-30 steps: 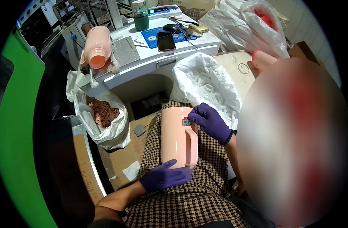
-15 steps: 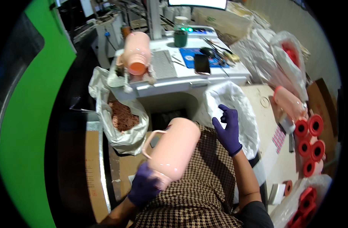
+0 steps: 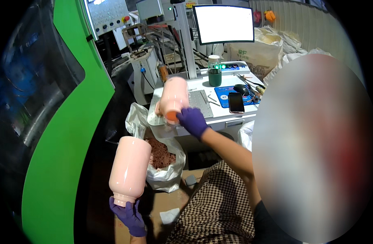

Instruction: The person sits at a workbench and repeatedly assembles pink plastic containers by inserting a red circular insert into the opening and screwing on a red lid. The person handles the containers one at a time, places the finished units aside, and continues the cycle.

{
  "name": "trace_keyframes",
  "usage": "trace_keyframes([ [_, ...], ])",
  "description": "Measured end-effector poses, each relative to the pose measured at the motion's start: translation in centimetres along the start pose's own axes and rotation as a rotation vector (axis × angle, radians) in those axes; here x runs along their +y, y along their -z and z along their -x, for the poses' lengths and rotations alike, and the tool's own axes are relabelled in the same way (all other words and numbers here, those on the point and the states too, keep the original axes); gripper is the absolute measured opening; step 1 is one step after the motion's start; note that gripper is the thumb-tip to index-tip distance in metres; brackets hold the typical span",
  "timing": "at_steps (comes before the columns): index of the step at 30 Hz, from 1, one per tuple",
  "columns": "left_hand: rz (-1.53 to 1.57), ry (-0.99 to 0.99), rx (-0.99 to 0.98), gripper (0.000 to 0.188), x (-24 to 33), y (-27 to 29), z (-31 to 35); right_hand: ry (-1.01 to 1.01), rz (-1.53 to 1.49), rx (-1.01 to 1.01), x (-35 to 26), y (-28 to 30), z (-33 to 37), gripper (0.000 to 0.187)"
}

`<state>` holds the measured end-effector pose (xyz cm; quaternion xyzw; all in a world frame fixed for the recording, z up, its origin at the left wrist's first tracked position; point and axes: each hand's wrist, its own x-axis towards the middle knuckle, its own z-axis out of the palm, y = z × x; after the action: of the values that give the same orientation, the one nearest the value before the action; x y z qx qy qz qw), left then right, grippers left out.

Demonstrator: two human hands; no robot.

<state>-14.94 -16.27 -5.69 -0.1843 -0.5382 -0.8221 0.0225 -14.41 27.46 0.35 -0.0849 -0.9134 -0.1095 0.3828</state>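
My left hand (image 3: 129, 217), in a purple glove, is closed round the neck of a glossy pink jug (image 3: 131, 166). This jug is held upside down, base up and slightly tilted, at the lower left; its handle does not show. A second pink jug (image 3: 175, 94) lies on the white desk, its orange-lined mouth towards me and part of its handle visible at the left. My gloved right hand (image 3: 193, 122) reaches across to that mouth, with its fingers closed on the right side of the rim.
Under the desk (image 3: 223, 122) stands a white sack (image 3: 166, 181) of brown shavings. On the desktop are a phone (image 3: 236, 102), a green-based bottle (image 3: 214, 73) and several tools. A monitor (image 3: 224, 24) rises behind. A green machine panel (image 3: 72, 134) borders the left; the right side is blurred out.
My left hand has carried its jug left, turning it more upright. My right hand has crossed from the white bag at the right to the desk jug's mouth. The view has shifted.
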Motion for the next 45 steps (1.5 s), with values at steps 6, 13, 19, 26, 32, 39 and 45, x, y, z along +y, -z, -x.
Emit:
trace_keyframes([
  [6,-0.049,-0.306,-0.153,0.076,-1.6,-7.2,-6.1,0.089,-0.337,0.173,-9.5,20.5,18.2,0.033],
  [13,-0.377,-0.787,-0.435,0.067,-11.0,-24.3,-13.8,-0.832,-0.480,0.324,-13.8,34.4,33.4,0.020],
  [19,-0.639,-0.798,-0.420,0.066,-15.6,-31.0,-16.8,-0.998,-0.634,0.341,-15.0,36.3,37.9,0.013],
  [26,-0.706,-0.634,-0.422,0.069,-15.9,-32.1,-18.5,-0.864,-0.794,0.096,-14.4,35.3,35.6,0.023],
  [32,-0.799,-0.753,-0.334,0.078,-16.3,-31.2,-20.6,-0.456,-0.751,-0.147,-12.3,32.6,32.4,0.031],
  [39,0.024,0.077,-0.962,0.054,-5.5,-30.3,-5.3,-0.586,-0.791,-0.058,-12.3,31.3,30.5,0.036],
  [45,-0.276,-0.501,-1.813,0.082,7.1,-25.1,10.2,-0.813,-0.798,0.054,-13.5,32.7,29.6,0.047],
])
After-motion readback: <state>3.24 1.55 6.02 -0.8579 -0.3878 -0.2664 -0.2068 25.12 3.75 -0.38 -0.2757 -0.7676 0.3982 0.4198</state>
